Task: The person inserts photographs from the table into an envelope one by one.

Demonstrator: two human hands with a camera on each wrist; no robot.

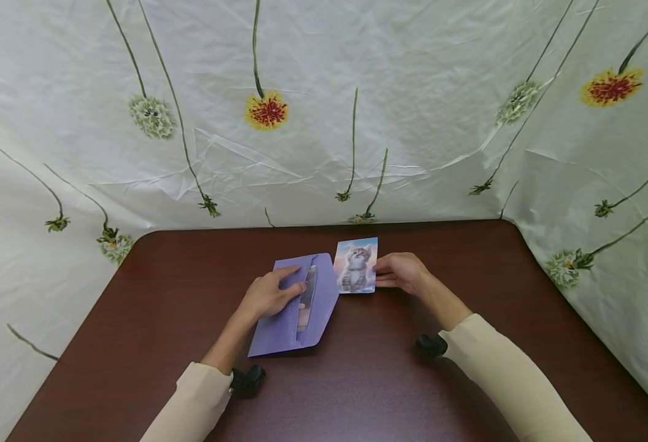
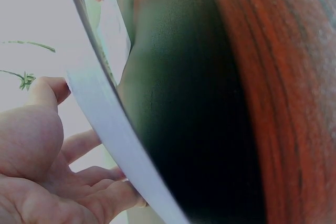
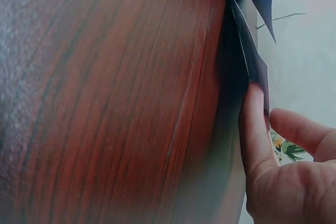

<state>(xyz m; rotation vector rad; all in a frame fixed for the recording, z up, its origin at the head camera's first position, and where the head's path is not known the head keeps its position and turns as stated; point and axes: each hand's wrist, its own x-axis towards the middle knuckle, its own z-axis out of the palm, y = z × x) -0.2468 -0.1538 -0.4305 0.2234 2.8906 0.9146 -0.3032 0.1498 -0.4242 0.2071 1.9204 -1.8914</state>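
Note:
A purple envelope (image 1: 277, 334) lies at mid-table, its flap opened out to the right. Inside its mouth shows part of a grey and pink picture card (image 1: 305, 312). My left hand (image 1: 267, 298) rests on the envelope, thumb and index finger spread beside the opening. In the left wrist view its fingertips meet the pale envelope face (image 2: 113, 129). My right hand (image 1: 404, 271) pinches the right edge of a kitten picture card (image 1: 356, 267), which stands just right of the flap. In the right wrist view the thumb and index finger (image 3: 255, 108) are on opposite sides of it.
The dark red-brown table (image 1: 357, 393) has rounded far corners. A white cloth (image 1: 302, 159) printed with flowers hangs around its back and sides. Black wrist devices (image 1: 248, 380) sit below the cream sleeves (image 1: 197, 399).

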